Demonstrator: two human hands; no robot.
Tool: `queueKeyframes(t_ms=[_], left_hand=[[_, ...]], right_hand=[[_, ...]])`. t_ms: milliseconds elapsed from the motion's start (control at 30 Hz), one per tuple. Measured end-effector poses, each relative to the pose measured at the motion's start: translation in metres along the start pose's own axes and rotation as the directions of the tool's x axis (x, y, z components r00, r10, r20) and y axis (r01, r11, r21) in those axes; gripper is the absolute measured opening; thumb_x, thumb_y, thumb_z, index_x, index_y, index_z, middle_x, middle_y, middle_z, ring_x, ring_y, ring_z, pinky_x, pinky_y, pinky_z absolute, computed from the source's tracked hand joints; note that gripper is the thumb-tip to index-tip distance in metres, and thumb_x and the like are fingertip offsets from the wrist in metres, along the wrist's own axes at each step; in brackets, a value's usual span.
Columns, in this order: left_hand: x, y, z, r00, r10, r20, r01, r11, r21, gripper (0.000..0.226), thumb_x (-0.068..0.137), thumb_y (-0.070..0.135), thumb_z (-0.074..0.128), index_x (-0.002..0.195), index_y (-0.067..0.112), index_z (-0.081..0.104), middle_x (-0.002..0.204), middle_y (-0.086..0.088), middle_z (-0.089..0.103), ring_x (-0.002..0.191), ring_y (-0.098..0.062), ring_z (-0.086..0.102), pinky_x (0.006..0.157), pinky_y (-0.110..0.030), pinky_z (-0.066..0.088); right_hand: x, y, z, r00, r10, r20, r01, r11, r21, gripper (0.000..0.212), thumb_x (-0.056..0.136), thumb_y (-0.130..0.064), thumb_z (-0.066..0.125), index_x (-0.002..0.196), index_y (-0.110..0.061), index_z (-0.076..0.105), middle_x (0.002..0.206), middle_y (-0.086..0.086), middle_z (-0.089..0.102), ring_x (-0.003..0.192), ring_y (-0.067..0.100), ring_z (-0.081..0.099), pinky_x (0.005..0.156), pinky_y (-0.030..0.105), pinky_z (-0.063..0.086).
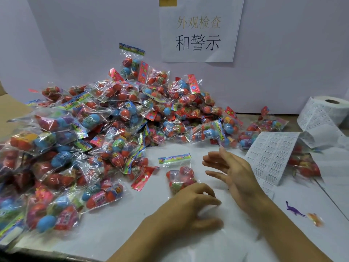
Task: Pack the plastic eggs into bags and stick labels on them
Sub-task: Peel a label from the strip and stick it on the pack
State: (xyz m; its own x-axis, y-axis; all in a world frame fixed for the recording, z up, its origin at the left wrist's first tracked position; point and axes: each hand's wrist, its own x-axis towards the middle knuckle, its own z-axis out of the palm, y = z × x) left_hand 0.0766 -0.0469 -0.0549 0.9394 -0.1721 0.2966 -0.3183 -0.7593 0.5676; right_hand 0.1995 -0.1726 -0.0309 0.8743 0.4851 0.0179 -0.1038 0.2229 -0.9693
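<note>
Lying on the white counter (pixel 117 229) just ahead of the person, a single bag of plastic eggs (pixel 179 176) sits apart from the rest, its printed header card pointing away from them. The left hand (pixel 190 207) rests at the bag's near end, fingers (pixel 207 191) curled loosely over it; whether they truly pinch the film or only touch it is hard to tell through the blur. It probably steadies the bag so a label can go on flat. The right hand (pixel 232 171) hovers just beside the bag, fingers spread and relaxed, grasping nothing that shows.

To its right a strip of labels (pixel 272 157) trails from a white roll (pixel 328 108) standing by the back wall, draped over a few more bags, so the right hand has only a short reach to peel one. A large heap of filled bags (pixel 94 133) fills the left and rear of the counter, crowding close to the single bag's left side. Open room lies on the near side of the counter, and to the right, where a small purple toy dinosaur (pixel 294 209) and an orange scrap (pixel 315 219) lie near a seam in the counter. A paper sign (pixel 200 29) hangs on the wall behind.
</note>
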Motion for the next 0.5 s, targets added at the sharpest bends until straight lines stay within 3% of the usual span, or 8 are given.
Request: queueKeyframes(t_ms=[67, 133, 200, 267, 333, 433, 500], left_hand=[[0.001, -0.005, -0.004, 0.999, -0.05, -0.014, 0.049, 0.995, -0.09, 0.032, 0.09, 0.026, 0.079, 0.119, 0.012, 0.076, 0.116, 0.001, 0.07, 0.103, -0.008, 0.06, 0.089, -0.019, 0.047], [0.002, -0.008, -0.007, 0.989, -0.14, -0.049, 0.127, 0.968, -0.215, 0.025, 0.088, 0.016, 0.077, 0.113, 0.017, 0.075, 0.105, 0.01, 0.072, 0.091, 0.001, 0.06, 0.079, -0.013, 0.044], [0.001, -0.008, -0.012, 0.976, -0.216, -0.029, 0.185, 0.894, -0.407, 0.025, 0.088, 0.01, 0.07, 0.108, 0.025, 0.067, 0.1, 0.022, 0.069, 0.097, 0.002, 0.064, 0.087, -0.013, 0.045], [0.0, -0.01, -0.016, 0.962, -0.273, -0.003, 0.222, 0.788, -0.574, 0.035, 0.085, 0.0, 0.064, 0.107, 0.025, 0.057, 0.102, 0.017, 0.067, 0.103, -0.006, 0.064, 0.092, -0.018, 0.046], [0.0, -0.013, -0.018, 0.947, -0.322, -0.002, 0.241, 0.715, -0.657, 0.044, 0.078, -0.005, 0.058, 0.109, 0.024, 0.051, 0.105, 0.005, 0.06, 0.101, -0.01, 0.06, 0.087, -0.02, 0.046], [0.003, -0.015, -0.019, 0.912, -0.408, -0.04, 0.255, 0.642, -0.723, 0.051, 0.068, -0.002, 0.056, 0.113, 0.021, 0.051, 0.104, -0.002, 0.055, 0.089, -0.005, 0.057, 0.076, -0.018, 0.046], [0.006, -0.016, -0.021, 0.87, -0.487, -0.081, 0.24, 0.561, -0.792, 0.056, 0.065, 0.001, 0.062, 0.117, 0.02, 0.055, 0.107, -0.004, 0.061, 0.087, -0.003, 0.064, 0.075, -0.018, 0.051]], right_hand=[[0.002, -0.004, -0.005, 0.999, -0.026, -0.031, 0.026, 1.0, 0.0, 0.049, 0.09, -0.047, 0.056, 0.103, -0.003, 0.072, 0.1, 0.015, 0.077, 0.1, 0.028, 0.074, 0.082, 0.043, 0.058], [0.004, -0.007, -0.011, 0.996, -0.059, -0.06, 0.06, 0.998, 0.026, 0.051, 0.087, -0.05, 0.057, 0.1, -0.003, 0.073, 0.1, 0.017, 0.077, 0.1, 0.029, 0.074, 0.082, 0.043, 0.057], [0.004, -0.011, -0.017, 0.992, -0.096, -0.079, 0.096, 0.995, 0.005, 0.047, 0.095, -0.046, 0.052, 0.1, -0.005, 0.073, 0.102, 0.014, 0.077, 0.101, 0.027, 0.074, 0.087, 0.043, 0.055], [0.004, -0.014, -0.023, 0.985, -0.166, -0.043, 0.157, 0.974, -0.163, 0.041, 0.104, -0.04, 0.044, 0.105, -0.011, 0.073, 0.104, 0.004, 0.078, 0.105, 0.017, 0.072, 0.093, 0.038, 0.051], [0.002, -0.016, -0.024, 0.973, -0.22, 0.064, 0.228, 0.899, -0.374, 0.034, 0.101, -0.037, 0.044, 0.111, -0.02, 0.071, 0.106, -0.008, 0.077, 0.108, 0.005, 0.067, 0.095, 0.028, 0.047], [-0.004, -0.012, -0.021, 0.955, -0.255, 0.151, 0.296, 0.835, -0.464, 0.018, 0.099, -0.017, 0.059, 0.112, -0.025, 0.068, 0.11, -0.012, 0.073, 0.106, -0.007, 0.063, 0.087, 0.01, 0.049], [-0.007, -0.009, -0.018, 0.911, -0.376, 0.17, 0.402, 0.721, -0.565, 0.025, 0.092, -0.008, 0.069, 0.105, -0.029, 0.067, 0.109, -0.017, 0.067, 0.105, -0.009, 0.058, 0.083, 0.005, 0.044]])
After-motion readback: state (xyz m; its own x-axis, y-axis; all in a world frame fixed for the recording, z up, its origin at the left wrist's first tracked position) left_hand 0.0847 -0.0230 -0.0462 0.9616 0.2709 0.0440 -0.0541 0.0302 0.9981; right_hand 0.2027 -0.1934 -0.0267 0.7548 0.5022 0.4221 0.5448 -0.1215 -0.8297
